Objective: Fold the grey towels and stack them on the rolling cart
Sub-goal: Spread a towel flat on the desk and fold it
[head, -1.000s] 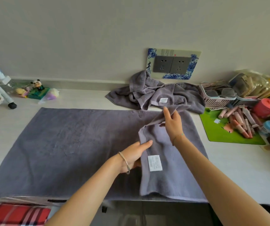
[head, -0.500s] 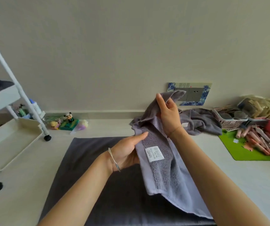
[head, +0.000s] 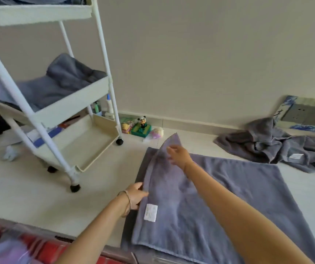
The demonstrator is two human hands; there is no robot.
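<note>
A grey towel [head: 219, 197] lies spread on the white table, its right half folded over to the left so a white label shows near the left edge. My left hand [head: 136, 194] pinches the towel's left edge just above the label. My right hand [head: 178, 155] grips the raised far corner of the folded layer. A heap of crumpled grey towels [head: 278, 149] lies at the back right by the wall. The white rolling cart [head: 57, 109] stands at the left, with folded grey towels [head: 57, 84] in its middle tray.
Small toys, a panda figure [head: 143, 121] among them, sit against the wall between cart and towel. A wall socket plate [head: 309, 115] is at the far right. The cart's bottom tray [head: 84, 143] holds little. Red checked cloth [head: 4, 244] lies below the table's front edge.
The view has swung left, bringing the cart into sight. Both hands have carried the towel's right side over to the left and lowered it, so it now lies folded in half.
</note>
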